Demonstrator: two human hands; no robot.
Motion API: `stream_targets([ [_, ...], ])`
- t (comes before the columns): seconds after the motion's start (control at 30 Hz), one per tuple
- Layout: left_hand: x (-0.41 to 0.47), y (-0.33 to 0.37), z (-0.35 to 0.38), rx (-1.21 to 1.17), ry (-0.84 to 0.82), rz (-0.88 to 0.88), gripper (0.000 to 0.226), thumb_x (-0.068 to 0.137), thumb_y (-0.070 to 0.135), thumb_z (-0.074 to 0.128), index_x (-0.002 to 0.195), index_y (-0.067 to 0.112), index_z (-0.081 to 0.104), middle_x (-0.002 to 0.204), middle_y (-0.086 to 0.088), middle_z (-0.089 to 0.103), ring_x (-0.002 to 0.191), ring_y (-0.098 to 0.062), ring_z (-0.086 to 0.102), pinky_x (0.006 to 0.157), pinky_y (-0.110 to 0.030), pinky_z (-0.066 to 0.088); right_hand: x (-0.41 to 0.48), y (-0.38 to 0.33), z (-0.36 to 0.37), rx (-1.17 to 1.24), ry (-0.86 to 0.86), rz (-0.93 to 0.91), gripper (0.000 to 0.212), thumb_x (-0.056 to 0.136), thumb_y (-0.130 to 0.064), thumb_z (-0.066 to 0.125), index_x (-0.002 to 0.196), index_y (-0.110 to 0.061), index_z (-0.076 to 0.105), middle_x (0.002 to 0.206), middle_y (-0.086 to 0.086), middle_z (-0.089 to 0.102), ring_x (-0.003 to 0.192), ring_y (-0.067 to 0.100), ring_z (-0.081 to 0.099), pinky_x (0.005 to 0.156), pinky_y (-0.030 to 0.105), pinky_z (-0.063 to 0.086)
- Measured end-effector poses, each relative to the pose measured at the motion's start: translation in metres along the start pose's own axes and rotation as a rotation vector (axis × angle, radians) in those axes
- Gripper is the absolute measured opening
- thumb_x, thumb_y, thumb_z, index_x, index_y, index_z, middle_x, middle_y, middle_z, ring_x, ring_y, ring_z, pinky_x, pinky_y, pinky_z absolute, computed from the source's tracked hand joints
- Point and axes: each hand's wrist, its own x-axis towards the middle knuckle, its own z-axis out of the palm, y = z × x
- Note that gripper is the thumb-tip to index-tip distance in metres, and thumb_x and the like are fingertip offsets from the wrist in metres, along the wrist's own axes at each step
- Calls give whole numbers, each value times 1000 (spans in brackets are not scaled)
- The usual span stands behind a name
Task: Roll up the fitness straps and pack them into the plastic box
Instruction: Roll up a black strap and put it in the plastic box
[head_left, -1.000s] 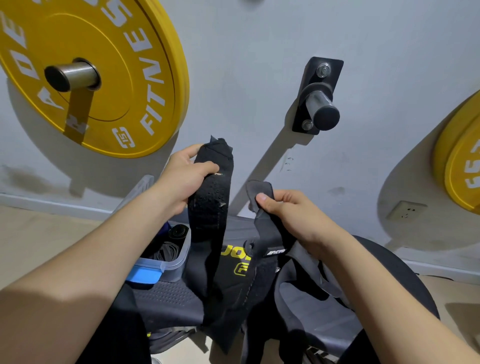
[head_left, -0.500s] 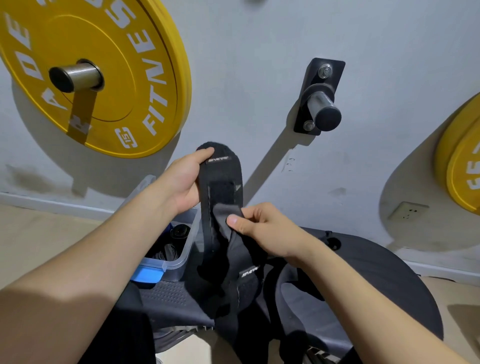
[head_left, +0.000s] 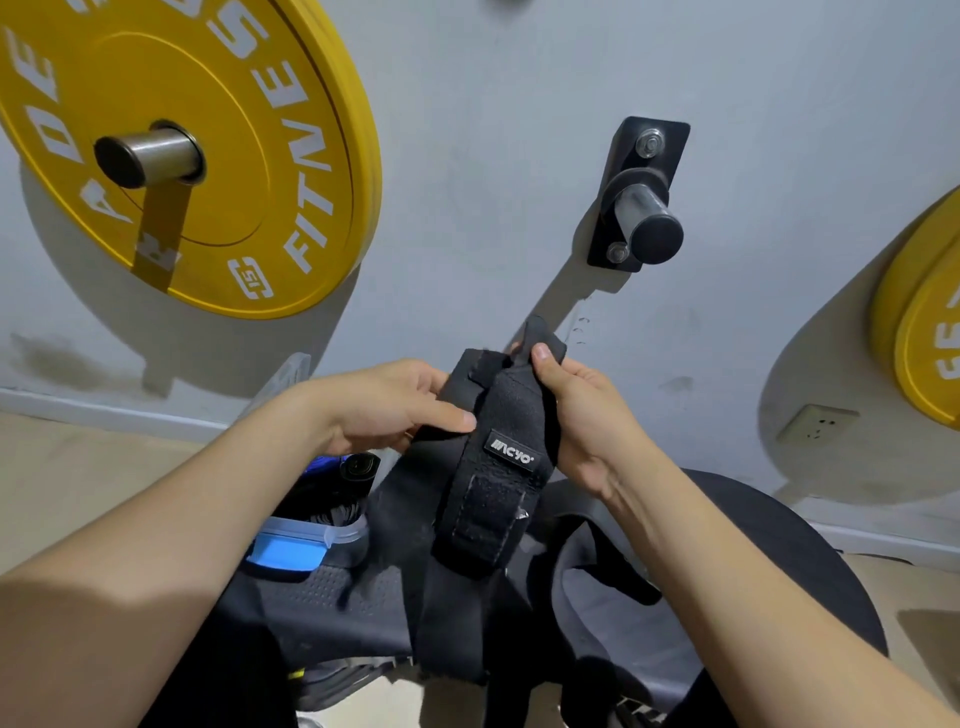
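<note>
A black fitness strap (head_left: 488, 499) with a small white-lettered label hangs folded in front of me, its long tail dropping down over the bench. My left hand (head_left: 395, 410) grips its upper left edge, thumb on the front. My right hand (head_left: 582, 410) holds the upper right edge, thumb pressed on the folded top. The clear plastic box (head_left: 311, 540) with a blue latch stands low left on the bench, partly hidden by my left forearm, with dark rolled items inside.
A black padded bench (head_left: 779, 561) lies under my hands, with another loose black strap (head_left: 597, 561) on it. Yellow weight plates (head_left: 218, 156) hang on wall pegs at left and far right. A bare metal peg (head_left: 649, 223) juts from the grey wall.
My hands have come together on the strap's top. The strap is now folded over, label side facing me, and my right hand moved up from the middle to the upper edge.
</note>
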Motion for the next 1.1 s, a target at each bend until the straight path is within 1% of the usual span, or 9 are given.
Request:
stream_targets([
  [0.1, 5, 5, 6, -190, 171, 100, 25, 105, 8, 66, 127, 1, 73, 121, -21, 79, 114, -35, 77, 100, -46, 62, -1, -5, -2, 1, -50, 72, 42, 113, -28, 52, 137, 4, 65, 128, 24, 75, 123, 39, 71, 108, 50, 56],
  [0.2, 10, 12, 6, -478, 346, 214, 27, 107, 3, 59, 132, -4, 67, 125, -24, 77, 112, -33, 77, 95, -44, 65, -9, -6, -5, -187, -187, 180, 29, 110, -28, 59, 123, -9, 77, 122, 19, 78, 111, 31, 76, 96, 41, 62],
  [0.33, 7, 19, 2, -743, 261, 266, 27, 104, -3, 58, 127, -11, 68, 120, -28, 76, 100, -32, 80, 80, -39, 68, -18, 4, -5, -470, -315, 161, 29, 109, -30, 62, 110, -9, 83, 115, 21, 80, 106, 35, 77, 100, 50, 62],
  [0.47, 3, 21, 5, -721, 217, 158, 26, 103, 10, 63, 123, -4, 71, 113, -25, 75, 93, -34, 77, 86, -47, 65, -17, 10, 1, -460, -239, -25, 36, 111, -27, 59, 111, 3, 77, 112, 30, 77, 110, 48, 74, 103, 61, 57],
  [0.63, 6, 15, 12, -588, 178, 78, 28, 107, -1, 55, 132, -1, 68, 124, -22, 77, 102, -27, 79, 81, -41, 68, -13, 11, 7, -258, -164, -83, 32, 113, -22, 53, 114, -2, 77, 113, 23, 79, 102, 33, 77, 93, 43, 65],
  [0.83, 12, 9, 14, -461, 317, 118, 21, 112, 4, 53, 122, 3, 71, 108, -16, 82, 101, -26, 80, 82, -39, 67, -12, 8, -1, -464, -71, -201, 41, 103, -31, 72, 108, 10, 74, 106, 40, 72, 83, 27, 62, 79, 43, 53],
  [0.93, 11, 10, 19, -398, 359, 147, 15, 115, 15, 51, 123, 12, 63, 91, -11, 82, 79, -19, 80, 61, -33, 65, -16, 2, 3, -424, -124, -258, 19, 97, -26, 80, 96, -8, 84, 87, 18, 81, 67, 19, 69, 60, 31, 58],
  [1.03, 9, 13, 25, -402, 247, 146, 16, 114, 14, 53, 129, 14, 58, 100, -18, 81, 88, -24, 81, 69, -36, 67, -18, 3, 8, -532, 28, -420, 12, 93, -24, 84, 82, -18, 85, 72, 5, 79, 58, 9, 64, 54, 20, 50],
  [1.1, 7, 16, 28, -493, 146, 147, 26, 111, 4, 55, 136, 9, 56, 114, -26, 77, 99, -31, 80, 77, -39, 67, -14, 4, 7, -637, 154, -483, 21, 92, -30, 86, 75, -19, 81, 63, 6, 72, 56, 12, 57, 52, 30, 48],
])
